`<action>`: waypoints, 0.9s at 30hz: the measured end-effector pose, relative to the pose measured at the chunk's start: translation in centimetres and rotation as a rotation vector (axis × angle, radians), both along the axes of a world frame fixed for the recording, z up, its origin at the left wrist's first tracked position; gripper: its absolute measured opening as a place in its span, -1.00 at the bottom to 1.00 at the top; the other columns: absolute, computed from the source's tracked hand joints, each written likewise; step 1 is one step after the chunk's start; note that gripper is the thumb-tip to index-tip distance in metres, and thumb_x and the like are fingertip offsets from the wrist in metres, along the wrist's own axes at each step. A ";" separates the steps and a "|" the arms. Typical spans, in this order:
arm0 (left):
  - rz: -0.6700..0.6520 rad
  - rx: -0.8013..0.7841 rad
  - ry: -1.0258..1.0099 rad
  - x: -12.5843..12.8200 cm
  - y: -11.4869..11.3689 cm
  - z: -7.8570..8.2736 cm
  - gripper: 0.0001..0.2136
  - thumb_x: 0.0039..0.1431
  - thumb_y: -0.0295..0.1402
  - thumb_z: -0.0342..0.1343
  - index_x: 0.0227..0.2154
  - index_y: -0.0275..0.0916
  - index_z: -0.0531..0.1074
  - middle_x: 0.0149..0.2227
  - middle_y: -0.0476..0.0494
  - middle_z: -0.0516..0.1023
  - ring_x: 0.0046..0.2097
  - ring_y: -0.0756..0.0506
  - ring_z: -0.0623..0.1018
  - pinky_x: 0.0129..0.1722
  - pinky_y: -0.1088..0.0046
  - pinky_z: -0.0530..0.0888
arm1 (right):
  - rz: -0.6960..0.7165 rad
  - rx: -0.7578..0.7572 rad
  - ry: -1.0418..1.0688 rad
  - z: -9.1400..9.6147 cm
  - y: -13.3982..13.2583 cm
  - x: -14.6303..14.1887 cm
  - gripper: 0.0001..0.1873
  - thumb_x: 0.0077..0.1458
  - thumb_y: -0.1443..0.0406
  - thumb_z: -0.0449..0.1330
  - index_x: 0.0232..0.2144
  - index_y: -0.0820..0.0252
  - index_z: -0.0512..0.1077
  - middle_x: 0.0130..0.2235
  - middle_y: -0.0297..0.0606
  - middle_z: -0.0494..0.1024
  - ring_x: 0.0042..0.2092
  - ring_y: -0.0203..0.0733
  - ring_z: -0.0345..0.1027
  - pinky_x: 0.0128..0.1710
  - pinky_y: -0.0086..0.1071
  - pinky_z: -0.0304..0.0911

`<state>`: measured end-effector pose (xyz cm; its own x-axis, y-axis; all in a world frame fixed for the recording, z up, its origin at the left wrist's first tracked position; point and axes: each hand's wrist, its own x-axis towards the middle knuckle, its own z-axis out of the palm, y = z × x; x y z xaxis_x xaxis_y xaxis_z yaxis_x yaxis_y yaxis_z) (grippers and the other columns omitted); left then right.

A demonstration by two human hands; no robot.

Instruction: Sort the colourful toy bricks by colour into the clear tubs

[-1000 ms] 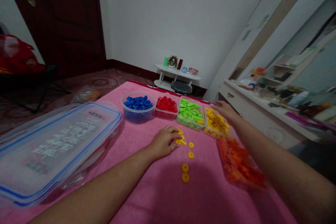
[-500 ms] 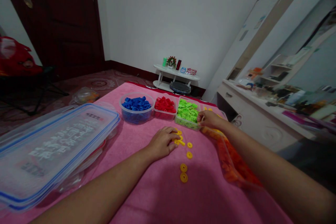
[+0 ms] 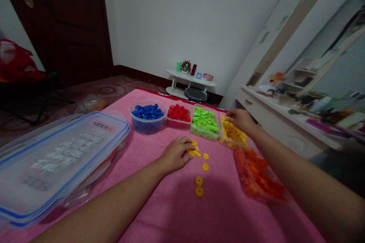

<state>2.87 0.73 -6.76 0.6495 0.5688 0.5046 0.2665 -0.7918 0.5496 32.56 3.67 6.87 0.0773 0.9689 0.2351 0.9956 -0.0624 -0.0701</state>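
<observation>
Several clear lids with blue edges point(image 3: 76, 155) lie stacked at the lower left of the frame, on the pink cloth point(image 3: 148, 212). Near the centre, a round bowl point(image 3: 148, 126) holds blue bricks; just right of it stands a tub point(image 3: 179, 124) of red bricks. Below these, the left hand point(image 3: 176, 154) rests on the cloth, fingers loosely curled against a small cluster of yellow pieces point(image 3: 195, 149); I cannot tell whether they pinch any. Four yellow rings point(image 3: 203, 167) trail below and right of that cluster. Next comes a tub point(image 3: 203, 134) of green bricks, then, right of centre, the yellow tub point(image 3: 225, 142), where the right hand point(image 3: 242, 120) bends over the far rim, fingers bunched; whether anything is between them is hidden. The step in hand seems to be handling yellow pieces at that tub. A next move would call for steady fingertips there, with the forearm kept clear of the orange tub point(image 3: 242, 176) at lower right.
</observation>
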 end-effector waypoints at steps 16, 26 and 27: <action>0.137 -0.014 0.002 -0.1 -0.4 0.4 -0.77 0.00 -0.38 0.18 -0.23 -0.21 0.51 -0.25 -0.12 0.44 -0.16 -0.11 0.39 -0.15 0.37 0.36 | -0.002 -0.349 -0.037 -5.8 -8.7 -12.2 -0.80 -0.10 0.30 0.22 -0.32 0.16 0.48 -0.28 -0.20 0.55 -0.28 -0.17 0.36 -0.43 -0.41 -0.04; 0.224 0.035 0.069 -0.3 -0.5 0.6 -0.71 -0.06 -0.19 0.26 -0.24 -0.15 0.54 -0.20 -0.13 0.40 -0.10 -0.15 0.35 -0.11 0.32 0.33 | 0.049 -0.133 0.139 -7.7 -8.7 -14.3 -0.86 0.01 0.33 0.11 -0.33 0.18 0.42 -0.32 -0.21 0.51 -0.29 -0.21 0.34 -0.39 -0.40 -0.01; 0.234 0.033 0.078 -0.3 -0.5 0.6 -0.75 -0.03 -0.20 0.25 -0.25 -0.14 0.55 -0.21 -0.12 0.40 -0.11 -0.14 0.35 -0.12 0.33 0.33 | 0.041 -0.132 0.133 -8.1 -8.7 -14.6 -0.87 0.02 0.34 0.11 -0.34 0.20 0.42 -0.30 -0.18 0.51 -0.28 -0.20 0.34 -0.38 -0.40 0.00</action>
<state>2.54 0.19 -6.20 0.5395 0.6925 0.4790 0.4852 -0.7206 0.4953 17.97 -4.98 -1.20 0.0592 0.9936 0.0958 0.9800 -0.0395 -0.1951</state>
